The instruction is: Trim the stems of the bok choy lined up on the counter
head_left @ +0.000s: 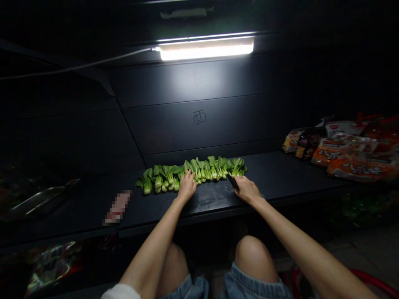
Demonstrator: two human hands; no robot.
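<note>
A long row of green bok choy (204,170) lies on the dark shelf (215,197), leaves toward the back panel and pale bases toward me. My left hand (187,186) rests against the front of the row, left of its middle, with fingers stretched over the stems. Near the right end of the row, my right hand (247,189) is closed around a slim black object (232,182), whose exact kind I cannot make out. That object's tip reaches close to the bok choy bases.
Orange snack-like packages (346,151) are piled on the shelf at right. A blurred-out rectangle (117,207) and a shiny metal tray (40,199) lie at left. Overhead, a lit tube lamp (207,50) hangs with its white cable (93,63). My knees are below the shelf edge.
</note>
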